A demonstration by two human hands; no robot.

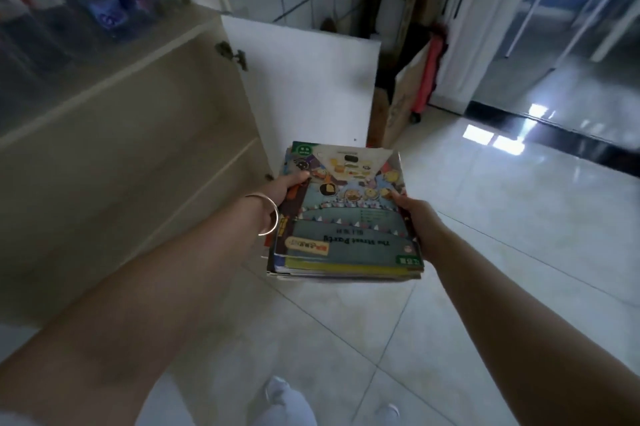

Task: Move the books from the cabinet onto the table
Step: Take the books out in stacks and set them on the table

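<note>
book stack [346, 217] between both hands [412, 217]

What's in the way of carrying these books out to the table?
Nothing visible blocks the stack of books, held by the left hand and right hand. The open cabinet door stands behind it; no table shows.

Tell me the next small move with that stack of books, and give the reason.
Probably turn away from the cabinet and carry the stack toward the table, which is not in view. The stack of books is already clear of the shelves, held in the air over the tiled floor, with the left hand and right hand gripping opposite edges, beside the open cabinet door.
</note>
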